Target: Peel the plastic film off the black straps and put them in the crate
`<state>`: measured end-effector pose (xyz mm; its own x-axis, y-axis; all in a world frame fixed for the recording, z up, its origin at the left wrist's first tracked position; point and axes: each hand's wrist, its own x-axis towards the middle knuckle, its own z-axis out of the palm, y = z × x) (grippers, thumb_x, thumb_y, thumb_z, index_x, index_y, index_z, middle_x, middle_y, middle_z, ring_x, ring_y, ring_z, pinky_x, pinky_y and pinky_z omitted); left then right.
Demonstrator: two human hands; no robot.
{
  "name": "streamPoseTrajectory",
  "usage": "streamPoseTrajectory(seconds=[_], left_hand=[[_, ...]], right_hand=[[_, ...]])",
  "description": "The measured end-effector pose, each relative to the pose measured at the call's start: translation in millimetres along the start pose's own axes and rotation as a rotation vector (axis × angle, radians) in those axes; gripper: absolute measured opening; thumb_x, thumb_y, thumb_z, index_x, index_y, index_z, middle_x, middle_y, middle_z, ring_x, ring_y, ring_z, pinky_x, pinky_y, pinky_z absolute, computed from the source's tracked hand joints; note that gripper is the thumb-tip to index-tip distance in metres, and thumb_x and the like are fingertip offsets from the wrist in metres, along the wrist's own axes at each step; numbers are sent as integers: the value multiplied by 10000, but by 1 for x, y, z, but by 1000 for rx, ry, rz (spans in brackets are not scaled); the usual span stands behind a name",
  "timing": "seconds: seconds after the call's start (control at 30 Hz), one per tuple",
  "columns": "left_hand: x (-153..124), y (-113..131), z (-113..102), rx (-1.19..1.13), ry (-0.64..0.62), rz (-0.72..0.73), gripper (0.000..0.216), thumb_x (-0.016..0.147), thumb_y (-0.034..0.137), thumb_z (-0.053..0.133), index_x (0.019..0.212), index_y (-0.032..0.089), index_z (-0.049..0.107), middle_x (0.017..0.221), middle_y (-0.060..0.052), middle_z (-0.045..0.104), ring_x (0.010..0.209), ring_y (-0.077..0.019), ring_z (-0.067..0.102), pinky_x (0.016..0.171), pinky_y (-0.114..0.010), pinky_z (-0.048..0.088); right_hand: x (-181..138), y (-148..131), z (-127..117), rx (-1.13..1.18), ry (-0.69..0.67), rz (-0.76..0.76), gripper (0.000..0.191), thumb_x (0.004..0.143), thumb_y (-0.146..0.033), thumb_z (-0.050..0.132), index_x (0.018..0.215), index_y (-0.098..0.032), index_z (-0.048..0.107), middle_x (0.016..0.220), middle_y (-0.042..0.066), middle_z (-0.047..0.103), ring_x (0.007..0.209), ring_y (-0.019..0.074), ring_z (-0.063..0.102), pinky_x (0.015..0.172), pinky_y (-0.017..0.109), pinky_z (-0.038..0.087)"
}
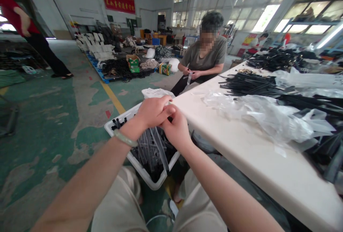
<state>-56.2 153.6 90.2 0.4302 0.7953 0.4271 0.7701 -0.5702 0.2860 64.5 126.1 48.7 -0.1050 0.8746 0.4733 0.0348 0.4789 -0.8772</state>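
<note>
The left hand [151, 112] and the right hand [175, 128] meet above the white bin [139, 166], fingers curled and pressed together at the tips, pinching something small and pale between them; what it is cannot be made out. The left hand lies over the right, knuckles up, its wrist ringed by a pale green bangle [125, 138]. Both forearms reach forward from the knees and converge over the bin, the left from the lower left, the right from the lower right.

The bin stands on the floor just below the hands, against the near edge of the worktop [241, 142], and holds black strips in clear sleeves [152, 149]. To the right of the bin, on the worktop, lie crumpled clear plastic bags [257, 112], and beyond them a heap of loose black strips [249, 83]. Past the far end of the bin sits another person [203, 58] in a grey shirt, both hands together in front of them. Far to the bin's left, a person in red [29, 33] stands on the green floor [40, 117]
</note>
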Motion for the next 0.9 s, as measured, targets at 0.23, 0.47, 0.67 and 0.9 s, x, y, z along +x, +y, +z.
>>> streamPoseTrajectory(seconds=[0.23, 0.47, 0.67, 0.9], left_hand=[[53, 0, -64, 685, -129, 360, 859, 932, 736, 131, 1008, 69, 666, 748, -169, 676, 790, -389, 689, 725, -479, 476], [-10, -47, 47, 265, -571, 131, 594, 902, 616, 478, 1103, 101, 696, 999, -252, 732, 989, -432, 663, 935, -577, 469], [-113, -73, 174, 163, -682, -167, 689, 950, 485, 432, 1535, 127, 362, 1598, -179, 373, 1480, -453, 301, 1136, -719, 316], [-118, -32, 226, -258, -244, -369, 550, 941, 438, 401, 1339, 115, 601, 1386, -177, 642, 1355, -338, 543, 1162, -542, 424]], right_hand=[[29, 16, 23, 138, 36, -5, 73, 897, -252, 501, 914, -217, 564, 1025, 67, 681, 980, 205, 640, 917, 342, 533], [-56, 87, 43, -132, -196, 408, 356, 966, -179, 311, 804, -180, 628, 655, 73, 732, 621, 209, 727, 589, 295, 586], [-91, 97, -49, -576, -201, 537, 252, 714, -121, 716, 961, -142, 763, 853, 151, 797, 813, 363, 755, 706, 407, 571], [-7, 83, -223, -901, 276, 453, 355, 894, -115, 549, 1208, -105, 715, 1314, 237, 635, 1322, 365, 511, 1140, 494, 334]])
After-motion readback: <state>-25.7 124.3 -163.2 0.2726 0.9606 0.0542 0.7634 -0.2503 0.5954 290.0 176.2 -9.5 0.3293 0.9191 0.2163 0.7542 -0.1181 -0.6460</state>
